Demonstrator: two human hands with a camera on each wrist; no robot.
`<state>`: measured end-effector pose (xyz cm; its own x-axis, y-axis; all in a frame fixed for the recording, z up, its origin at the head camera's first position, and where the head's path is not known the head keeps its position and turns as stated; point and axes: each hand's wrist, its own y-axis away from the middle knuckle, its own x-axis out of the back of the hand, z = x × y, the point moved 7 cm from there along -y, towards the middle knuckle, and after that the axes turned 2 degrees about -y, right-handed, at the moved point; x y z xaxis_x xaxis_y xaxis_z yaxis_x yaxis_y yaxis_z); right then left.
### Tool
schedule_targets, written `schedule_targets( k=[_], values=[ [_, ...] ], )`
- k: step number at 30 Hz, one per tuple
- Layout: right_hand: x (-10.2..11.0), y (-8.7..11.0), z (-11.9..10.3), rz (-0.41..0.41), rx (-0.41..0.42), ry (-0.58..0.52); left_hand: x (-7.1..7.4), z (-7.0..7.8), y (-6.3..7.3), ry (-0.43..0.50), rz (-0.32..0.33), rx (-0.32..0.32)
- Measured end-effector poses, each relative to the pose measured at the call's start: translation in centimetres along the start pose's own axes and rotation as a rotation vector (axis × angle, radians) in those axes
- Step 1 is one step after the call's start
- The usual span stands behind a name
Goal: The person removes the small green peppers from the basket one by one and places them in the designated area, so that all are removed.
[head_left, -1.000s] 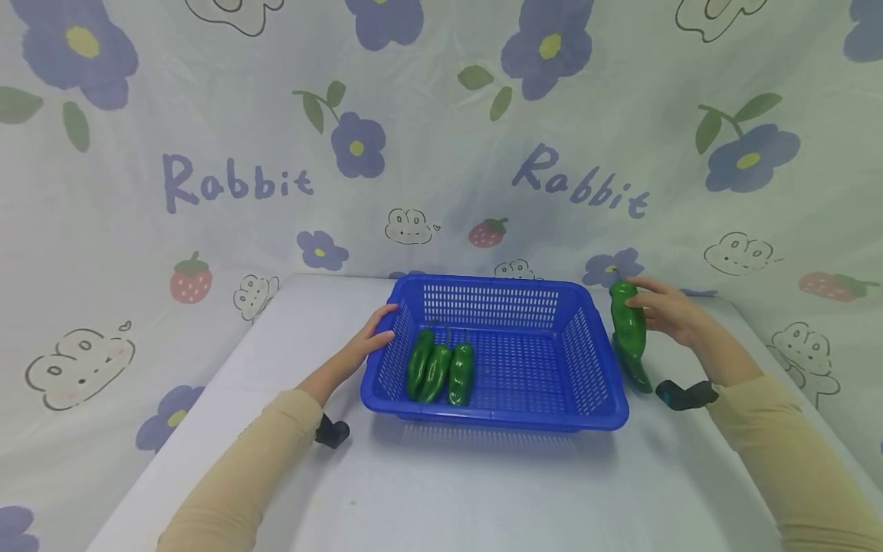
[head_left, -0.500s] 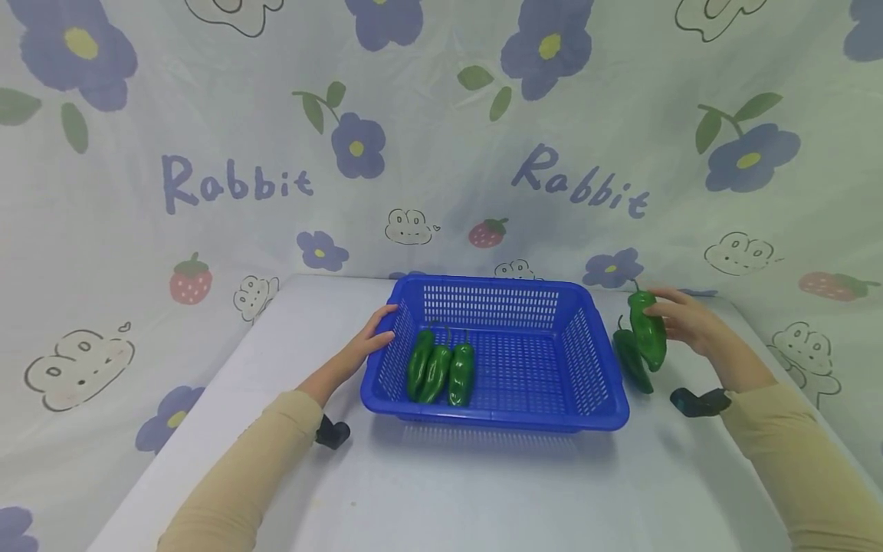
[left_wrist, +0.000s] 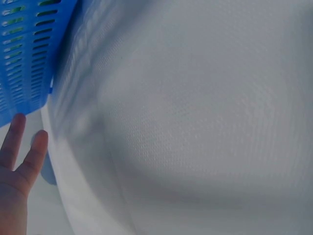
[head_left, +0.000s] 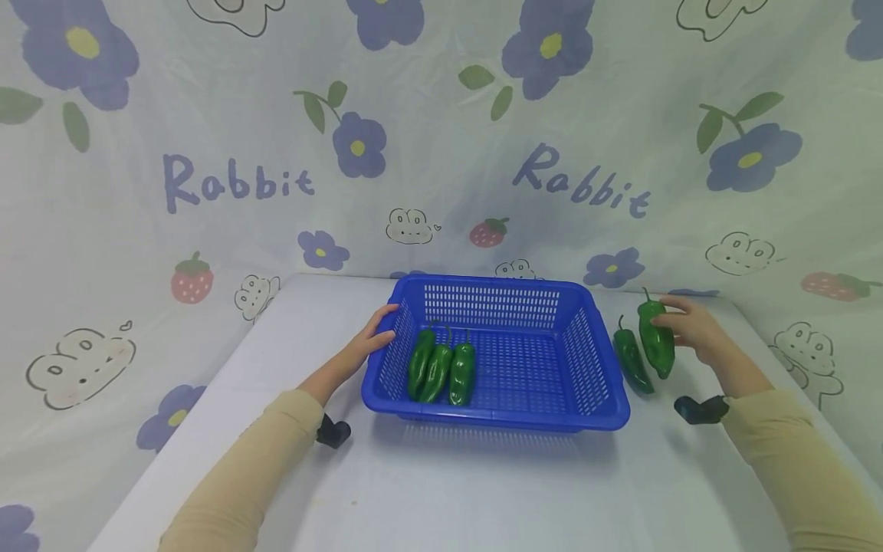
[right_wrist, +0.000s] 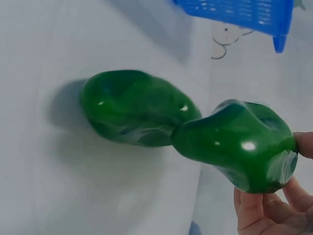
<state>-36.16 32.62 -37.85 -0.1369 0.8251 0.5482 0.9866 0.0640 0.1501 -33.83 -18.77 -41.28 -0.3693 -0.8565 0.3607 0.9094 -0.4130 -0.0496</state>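
Note:
A blue plastic basket (head_left: 497,418) with slotted walls stands mid-table in the head view. Three glossy green chili peppers (head_left: 438,373) lie in its left part, stems toward the back. My left hand (head_left: 355,349) rests on the basket's left rim with fingers extended; the left wrist view shows its straight fingers (left_wrist: 34,159) at the basket edge. Beyond the right wall, my right hand (head_left: 693,330) pinches a green pepper (head_left: 655,341) near its stem end, thumb on one side and fingers on the other. Another green pepper (head_left: 631,360) lies on the table between it and the basket.
The white table (head_left: 483,498) extends in front of the basket. Behind it hangs a white curtain (head_left: 428,153) printed with flowers and the word Rabbit. Dark wrist devices (head_left: 700,410) sit below both forearms.
My right hand has moved right and toward me with its pepper, away from the basket. The other pepper, partly covered before, now shows fully. My left hand and the basket stay put.

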Motion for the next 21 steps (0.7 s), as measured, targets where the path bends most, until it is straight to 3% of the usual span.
schedule_targets(
  k=[21],
  values=[
    [-0.4, 0.0, 2.5, 0.005, -0.086, 0.011, 0.0, -0.2, -0.1, 0.019, 0.006, -0.007]
  ],
)
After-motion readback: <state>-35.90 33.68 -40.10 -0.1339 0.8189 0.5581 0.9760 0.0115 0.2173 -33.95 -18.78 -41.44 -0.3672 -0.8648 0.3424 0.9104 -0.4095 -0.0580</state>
